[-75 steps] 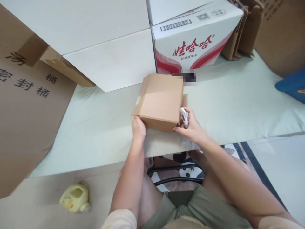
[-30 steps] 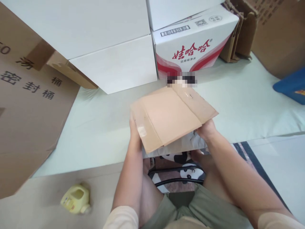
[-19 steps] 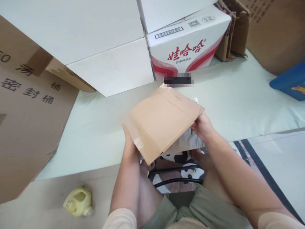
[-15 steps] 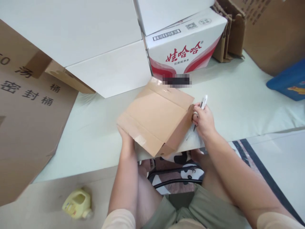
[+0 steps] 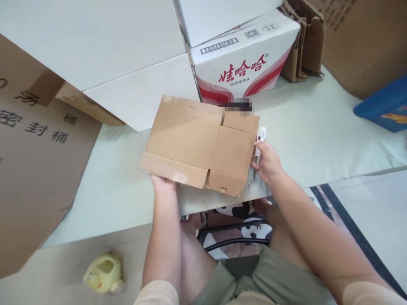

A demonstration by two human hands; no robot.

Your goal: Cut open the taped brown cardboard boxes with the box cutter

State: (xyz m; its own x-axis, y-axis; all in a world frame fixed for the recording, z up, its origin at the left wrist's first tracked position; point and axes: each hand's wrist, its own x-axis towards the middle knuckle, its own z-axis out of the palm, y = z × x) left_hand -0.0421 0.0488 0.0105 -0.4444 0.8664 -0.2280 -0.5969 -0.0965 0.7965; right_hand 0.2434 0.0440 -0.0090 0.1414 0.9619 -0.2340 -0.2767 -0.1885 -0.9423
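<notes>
A brown cardboard box [image 5: 187, 142], mostly flattened, is held tilted over the covered table, with creased flaps along its near and far edges. My left hand [image 5: 163, 183] grips it from beneath at the near left edge; the fingers are hidden under the board. Closed around a white utility knife [image 5: 261, 134] is my right hand [image 5: 267, 161], at the right edge of the cardboard. The knife's dark blade points down towards me. Whether the right fingers also pinch the board's edge is hard to make out.
Behind the cardboard stand large white boxes [image 5: 136, 97] and a white water carton [image 5: 241, 74] with red print. Folded cardboard [image 5: 305, 46] and a blue container [image 5: 384, 106] are at right. A big brown carton [image 5: 38, 178] borders the left. A yellow jug [image 5: 103, 271] is on the floor.
The cardboard has opened out flatter and turned, its right panel now facing up. My left hand has moved slightly left, and my right hand slightly left with the knife more upright.
</notes>
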